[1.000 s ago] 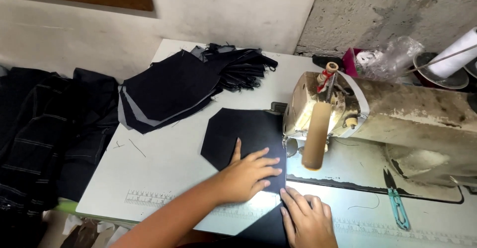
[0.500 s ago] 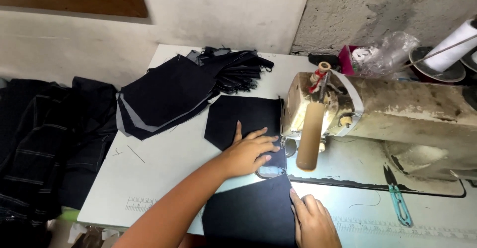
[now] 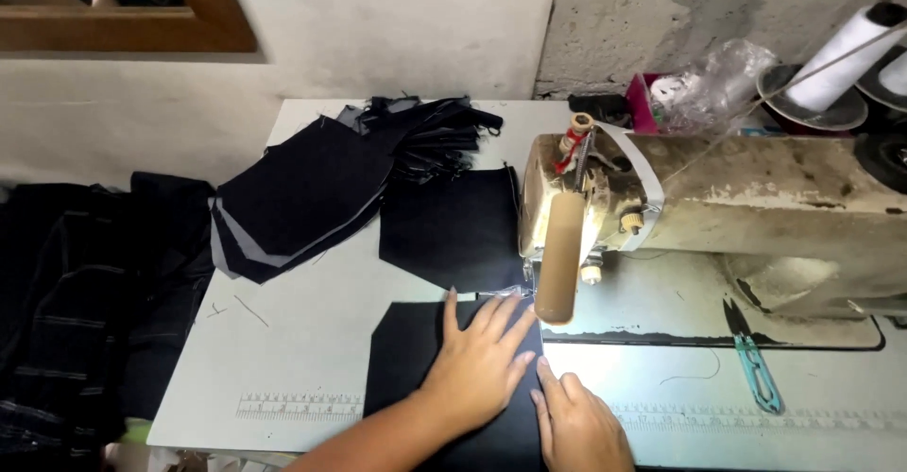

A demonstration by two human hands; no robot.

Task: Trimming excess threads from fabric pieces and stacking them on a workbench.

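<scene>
My single head-worn camera looks steeply down and forward from just above the white tabletop (image 3: 302, 359), close over my hands (image 3: 482, 368) at the lower edge. The sewing machine (image 3: 737, 203) fills the right, the plaster wall (image 3: 378, 28) closes the top; no second view overlaps.

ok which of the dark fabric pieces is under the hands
The front piece by the ruler strip: the left hand lies flat on it, the right hand at its edge. The others lie farther back.
</scene>
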